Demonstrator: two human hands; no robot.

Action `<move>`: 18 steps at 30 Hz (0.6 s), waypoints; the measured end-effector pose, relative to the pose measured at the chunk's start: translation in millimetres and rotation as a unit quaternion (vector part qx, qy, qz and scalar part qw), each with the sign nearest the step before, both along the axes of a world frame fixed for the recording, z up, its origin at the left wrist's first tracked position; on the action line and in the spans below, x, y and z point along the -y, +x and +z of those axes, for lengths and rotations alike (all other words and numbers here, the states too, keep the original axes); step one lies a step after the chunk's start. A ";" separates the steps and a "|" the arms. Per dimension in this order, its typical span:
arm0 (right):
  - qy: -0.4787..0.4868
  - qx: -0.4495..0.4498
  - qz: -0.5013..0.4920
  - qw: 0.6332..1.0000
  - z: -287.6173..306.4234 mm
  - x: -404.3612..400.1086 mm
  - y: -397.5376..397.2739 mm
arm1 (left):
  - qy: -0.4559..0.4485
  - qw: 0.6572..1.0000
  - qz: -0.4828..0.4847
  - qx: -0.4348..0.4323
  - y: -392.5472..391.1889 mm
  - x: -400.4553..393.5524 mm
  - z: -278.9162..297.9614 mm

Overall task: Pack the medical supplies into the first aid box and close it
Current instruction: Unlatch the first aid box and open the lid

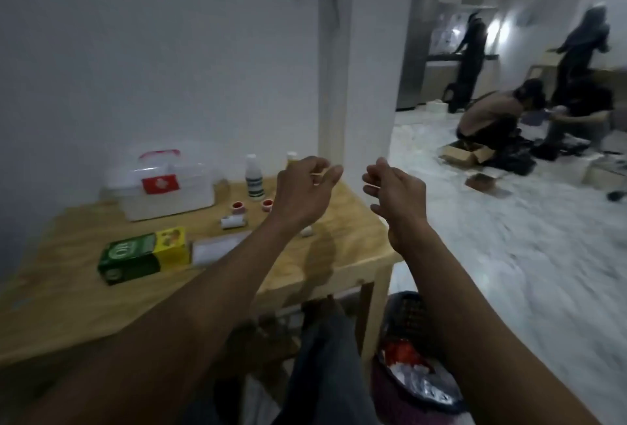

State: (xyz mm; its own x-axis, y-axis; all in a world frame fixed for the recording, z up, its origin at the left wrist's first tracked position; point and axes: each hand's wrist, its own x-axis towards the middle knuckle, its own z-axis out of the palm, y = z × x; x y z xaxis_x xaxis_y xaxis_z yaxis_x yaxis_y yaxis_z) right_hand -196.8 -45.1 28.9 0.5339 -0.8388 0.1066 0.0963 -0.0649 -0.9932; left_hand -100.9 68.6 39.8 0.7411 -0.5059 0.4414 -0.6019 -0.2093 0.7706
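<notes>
Both of your hands are raised in the air above the right part of the wooden surface [356, 241], and neither touches anything. Your left hand [302, 190] has its fingers loosely curled, thumb and forefinger apart, and holds nothing. Your right hand [397, 195] is beside it, just past the right edge of the surface, with its fingers also half curled and empty. The two hands are near each other but apart.

The first aid box [163, 183] stands at the back of the surface, near the wall. It is translucent white with a red handle on top and a red label on its front, and its lid is down. The picture is too blurred to show its latches.

The supplies lie outside the box, on the surface:
- A white bottle [254, 177] stands upright just right of the box. A second bottle [291, 156] stands behind it, partly hidden by your left hand.
- Two small red-centred tape rolls [236, 206] lie in front of the white bottle.
- A white bandage roll [232, 221] lies on its side just in front of the tape rolls.
- A small white item [306, 231] shows below your left wrist; what it is cannot be told.
- A green and yellow carton [144, 253] lies toward the front left.
- A clear flat packet [212, 250] lies just right of the carton, partly under your left forearm.
</notes>
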 end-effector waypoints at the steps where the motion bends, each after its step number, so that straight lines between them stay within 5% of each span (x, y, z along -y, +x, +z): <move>1: -0.007 -0.004 0.022 1.000 -1.5 -7.1 9.8 | 0.003 1.000 0.017 0.004 6.3 -12.8 -0.8; 18: -0.125 -0.022 0.186 0.974 -24.1 -111.4 172.6 | -0.003 0.970 0.240 0.030 124.9 -169.4 -34.9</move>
State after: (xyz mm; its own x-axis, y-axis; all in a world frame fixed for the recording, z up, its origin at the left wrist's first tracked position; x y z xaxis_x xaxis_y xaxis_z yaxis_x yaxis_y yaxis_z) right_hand -24.2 66.3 4.8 0.8053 -0.5361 0.2532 0.1171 -0.2748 -0.9544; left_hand 24.0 238.0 4.8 0.8637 -0.1059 0.4928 -0.4799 -0.4718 0.7397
